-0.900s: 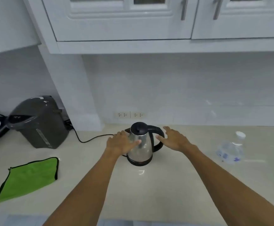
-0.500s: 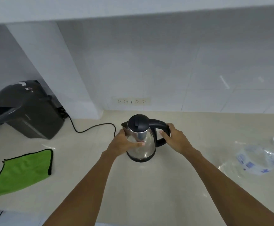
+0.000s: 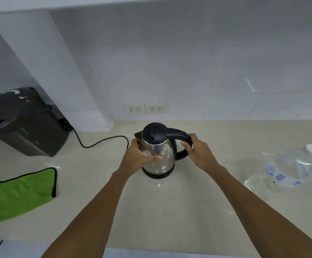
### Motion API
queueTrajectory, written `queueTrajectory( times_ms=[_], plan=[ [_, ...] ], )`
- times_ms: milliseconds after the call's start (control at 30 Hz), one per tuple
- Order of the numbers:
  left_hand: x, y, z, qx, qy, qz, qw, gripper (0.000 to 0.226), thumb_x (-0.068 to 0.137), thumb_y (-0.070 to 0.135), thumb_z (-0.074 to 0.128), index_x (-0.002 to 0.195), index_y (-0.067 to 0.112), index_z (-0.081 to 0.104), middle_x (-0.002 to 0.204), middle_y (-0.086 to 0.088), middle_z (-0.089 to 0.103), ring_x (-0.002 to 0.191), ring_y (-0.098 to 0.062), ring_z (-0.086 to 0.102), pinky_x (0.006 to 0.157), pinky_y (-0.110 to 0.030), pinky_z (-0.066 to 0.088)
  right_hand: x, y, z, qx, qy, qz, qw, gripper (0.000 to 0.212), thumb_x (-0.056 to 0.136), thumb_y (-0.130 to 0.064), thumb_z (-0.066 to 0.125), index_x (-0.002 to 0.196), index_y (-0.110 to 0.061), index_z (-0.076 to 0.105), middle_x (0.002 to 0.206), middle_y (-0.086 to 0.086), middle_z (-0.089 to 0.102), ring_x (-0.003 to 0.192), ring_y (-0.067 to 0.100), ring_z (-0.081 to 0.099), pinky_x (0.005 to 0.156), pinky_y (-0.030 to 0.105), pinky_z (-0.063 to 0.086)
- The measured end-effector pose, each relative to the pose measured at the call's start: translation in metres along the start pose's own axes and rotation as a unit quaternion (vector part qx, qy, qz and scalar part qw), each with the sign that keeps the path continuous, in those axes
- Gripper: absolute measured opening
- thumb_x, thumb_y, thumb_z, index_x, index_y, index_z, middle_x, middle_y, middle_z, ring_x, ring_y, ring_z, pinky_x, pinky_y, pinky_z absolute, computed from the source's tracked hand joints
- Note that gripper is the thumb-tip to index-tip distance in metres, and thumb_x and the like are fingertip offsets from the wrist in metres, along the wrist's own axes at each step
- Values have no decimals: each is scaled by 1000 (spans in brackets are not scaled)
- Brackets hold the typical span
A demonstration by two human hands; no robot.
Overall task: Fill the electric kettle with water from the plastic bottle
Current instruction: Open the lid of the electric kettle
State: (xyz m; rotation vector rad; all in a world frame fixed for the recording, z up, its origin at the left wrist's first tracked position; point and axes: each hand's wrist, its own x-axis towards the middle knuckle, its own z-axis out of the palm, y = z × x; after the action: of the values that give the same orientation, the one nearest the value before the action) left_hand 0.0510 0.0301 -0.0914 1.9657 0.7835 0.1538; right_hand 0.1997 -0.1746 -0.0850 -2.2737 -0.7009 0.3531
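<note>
A steel electric kettle (image 3: 159,155) with a black lid and black handle stands on its base in the middle of the beige counter (image 3: 160,211). Its lid is closed. My left hand (image 3: 137,158) is pressed against the kettle's left side, thumb across the steel body. My right hand (image 3: 198,151) is wrapped around the black handle on the right. A clear plastic water bottle (image 3: 289,168) with a white cap stands at the right, apart from both hands.
A dark grey water dispenser pot (image 3: 21,123) sits at the far left, its black cord (image 3: 99,142) running across the counter toward the kettle. A green cloth (image 3: 21,194) lies at the front left. Two wall sockets (image 3: 145,109) sit behind the kettle.
My right hand has gone from open beside the handle to closed around it. My left hand stays on the kettle's side. The camera has tilted down and moved closer.
</note>
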Motion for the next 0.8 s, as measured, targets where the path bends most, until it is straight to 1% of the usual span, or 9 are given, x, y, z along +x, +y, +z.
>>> queueTrajectory(
  times_ms=[167, 267, 333, 400, 500, 567, 700, 800],
  plan=[
    [-21, 2, -3, -12, 3, 27, 1000, 99, 52, 51, 103, 131, 25, 50, 118, 20, 62, 110, 7, 56, 83, -15, 44, -27, -12, -11, -6, 19, -12, 1000, 32, 104, -38, 49, 122, -12, 51, 78, -7, 54, 79, 23, 58, 69, 36, 45],
    [-42, 1, -5, -15, -1, 37, 999, 102, 49, 56, 102, 131, 27, 50, 119, 21, 62, 116, -1, 59, 89, -22, 47, -51, -16, -15, -14, 28, -15, 999, 32, 104, -38, 49, 123, -12, 51, 78, -8, 54, 81, 24, 59, 73, 39, 48],
    [-62, -3, -6, -13, -11, 37, 999, 102, 49, 56, 102, 132, 26, 50, 121, 20, 62, 116, -7, 60, 91, -22, 47, -74, -17, -13, -13, 29, -8, 999, 33, 104, -38, 48, 123, -12, 51, 79, -7, 54, 82, 26, 59, 75, 41, 50],
    [-82, -8, -6, -1, -21, 35, 999, 106, 49, 59, 101, 135, 25, 49, 124, 14, 62, 117, -11, 59, 95, -25, 48, -98, -14, -7, -10, 30, 1, 1000, 32, 104, -39, 48, 123, -14, 51, 79, -6, 56, 79, 24, 59, 72, 39, 49],
    [-111, -19, -4, 26, -26, 25, 999, 110, 44, 67, 98, 134, 24, 50, 128, 10, 63, 120, -14, 59, 102, -34, 52, -129, -9, 1, 0, 25, 19, 1000, 31, 103, -41, 48, 122, -16, 50, 81, -4, 59, 77, 19, 60, 68, 35, 46],
    [-127, -28, -2, 33, -27, 17, 999, 110, 42, 71, 96, 132, 25, 51, 127, 10, 64, 120, -16, 60, 102, -38, 53, -147, -6, 8, 5, 19, 29, 999, 30, 103, -41, 48, 122, -17, 50, 84, -3, 60, 79, 19, 60, 69, 35, 47],
    [-152, -43, 3, 56, -23, 9, 998, 108, 45, 71, 95, 132, 24, 50, 126, 8, 66, 118, -17, 63, 99, -40, 55, -173, 0, 22, 17, 13, 35, 999, 29, 104, -39, 48, 122, -17, 50, 85, -3, 61, 79, 16, 60, 66, 32, 45],
    [-162, -49, 4, 68, -15, -2, 998, 112, 42, 75, 92, 132, 24, 49, 125, 8, 65, 116, -18, 63, 97, -41, 56, -181, 2, 28, 20, 10, 33, 999, 29, 104, -38, 48, 123, -17, 50, 86, -2, 62, 79, 16, 61, 66, 31, 46]
  ],
)
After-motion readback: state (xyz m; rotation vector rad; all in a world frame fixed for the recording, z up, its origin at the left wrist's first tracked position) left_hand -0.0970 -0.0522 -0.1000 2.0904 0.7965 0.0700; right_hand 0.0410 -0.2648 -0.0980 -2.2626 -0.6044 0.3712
